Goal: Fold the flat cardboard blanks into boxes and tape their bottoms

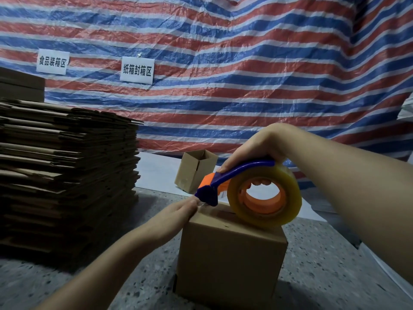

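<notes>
A folded cardboard box stands on the speckled floor in front of me, closed flaps facing up. My right hand grips a blue and orange tape dispenser holding a roll of clear tape, which rests on the box top. The dispenser's cutter end sits at the box's far left edge. My left hand lies flat against that same edge, fingertips touching the tape end under the cutter. A tall stack of flat cardboard blanks stands at the left.
A second box stands open-topped further back on a white sheet. A red, white and blue striped tarp with two paper signs hangs behind. More brown boxes are stacked at the far left.
</notes>
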A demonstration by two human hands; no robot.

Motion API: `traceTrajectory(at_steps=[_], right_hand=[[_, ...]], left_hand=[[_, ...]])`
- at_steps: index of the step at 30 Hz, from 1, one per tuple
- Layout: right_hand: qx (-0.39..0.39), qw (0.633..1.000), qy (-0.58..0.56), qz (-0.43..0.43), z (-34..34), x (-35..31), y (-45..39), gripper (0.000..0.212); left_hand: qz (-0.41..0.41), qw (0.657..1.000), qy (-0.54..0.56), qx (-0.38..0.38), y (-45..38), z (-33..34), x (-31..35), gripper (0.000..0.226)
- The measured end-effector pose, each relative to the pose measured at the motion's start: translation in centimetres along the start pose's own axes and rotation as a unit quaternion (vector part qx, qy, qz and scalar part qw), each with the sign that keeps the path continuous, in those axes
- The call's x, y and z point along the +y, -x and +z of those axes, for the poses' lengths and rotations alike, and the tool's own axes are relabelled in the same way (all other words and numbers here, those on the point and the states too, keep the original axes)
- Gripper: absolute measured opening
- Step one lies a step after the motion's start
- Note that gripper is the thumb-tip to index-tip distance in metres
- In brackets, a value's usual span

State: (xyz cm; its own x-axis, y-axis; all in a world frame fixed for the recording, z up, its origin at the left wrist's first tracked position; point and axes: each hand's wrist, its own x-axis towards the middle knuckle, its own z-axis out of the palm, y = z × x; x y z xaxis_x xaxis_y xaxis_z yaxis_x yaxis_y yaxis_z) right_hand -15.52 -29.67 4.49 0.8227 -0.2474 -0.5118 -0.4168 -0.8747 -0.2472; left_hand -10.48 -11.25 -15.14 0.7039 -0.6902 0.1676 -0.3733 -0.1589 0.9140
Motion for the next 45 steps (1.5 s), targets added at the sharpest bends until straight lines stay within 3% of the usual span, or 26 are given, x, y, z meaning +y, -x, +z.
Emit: traceTrajectory(at_steps=[5,8,10,15,23,27,33,38,41,43,45], right_hand=[[0.008,1.000,0.014,-0.005,0.1,-0.3,-0.1,0.048],[0.002,1.000,0.018,-0.004,0.0,-0.3,-0.1,0.050],[0.001,1.000,0.016,-0.004,0.0,-0.3,-0.1,0.049],[0.007,1.000,0.011,0.001,0.2,-0.5,-0.3,0.044],[0.004,1.000,0.013,0.020,-0.7,1.1,0.4,0.058],[0.004,0.998,-0.027,0.051,-2.0,4.5,2.6,0.050],[-0.001,0.997,-0.054,0.058,-0.3,9.6,2.7,0.074],[0.001,0.998,-0.050,0.040,0.6,10.3,1.8,0.076],[0.007,0.998,-0.039,0.049,0.5,9.9,1.9,0.076],[0.006,0.998,-0.036,0.049,0.6,9.7,1.9,0.072],[0.009,0.998,-0.039,0.049,0.6,9.7,1.9,0.068]], left_hand=[[-0.021,0.999,0.040,0.008,-1.2,-1.1,0.4,0.023],[-0.045,0.996,0.078,0.021,-1.0,-0.7,0.7,0.039],[-0.042,0.994,0.101,0.019,-1.0,-0.4,0.6,0.025],[-0.017,0.990,0.130,0.051,-0.9,0.4,0.6,0.021],[-0.028,0.995,0.083,0.057,-0.8,-0.1,0.4,0.027],[-0.016,0.996,0.061,0.059,-0.9,-0.3,0.3,0.030],[-0.013,0.997,0.037,0.070,-1.0,-0.2,0.4,0.030],[-0.034,0.999,-0.035,0.025,-0.9,-1.1,2.0,0.029],[-0.052,0.991,-0.120,0.018,-1.8,-1.0,4.4,0.043],[-0.040,0.967,-0.248,0.050,-3.0,0.3,6.2,0.051],[-0.004,0.935,-0.354,0.028,-3.9,2.2,7.4,0.046]])
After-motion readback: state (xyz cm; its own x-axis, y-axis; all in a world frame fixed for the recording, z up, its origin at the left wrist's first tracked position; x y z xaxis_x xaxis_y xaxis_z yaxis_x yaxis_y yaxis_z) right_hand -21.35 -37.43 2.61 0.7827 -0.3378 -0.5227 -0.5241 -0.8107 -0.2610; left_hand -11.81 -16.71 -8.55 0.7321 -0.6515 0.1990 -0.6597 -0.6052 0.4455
